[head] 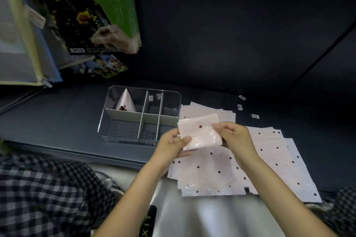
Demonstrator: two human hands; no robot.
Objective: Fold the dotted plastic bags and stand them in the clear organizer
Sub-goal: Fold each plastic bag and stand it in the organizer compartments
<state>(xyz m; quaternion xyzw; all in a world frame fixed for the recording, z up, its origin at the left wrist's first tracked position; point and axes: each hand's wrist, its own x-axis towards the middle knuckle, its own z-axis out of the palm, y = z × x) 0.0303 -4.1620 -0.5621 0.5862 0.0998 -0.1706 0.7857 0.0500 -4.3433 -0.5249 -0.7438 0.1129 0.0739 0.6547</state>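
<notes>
One clear organizer (107,121) stands on the counter (67,121), split into six compartments. One folded bag (126,102) stands in its far-left compartment. One dotted bag (200,131) is held up by two hands, left (173,145) and right (234,133). The flat bags (269,158) overlap too much to count. Three small labels (239,107) lie beyond them.

One head-worn camera looks forward and steeply down (wide-angle, edges bowed); it sits close above the dark shelf (57,121); no second view shares the scene.
</notes>
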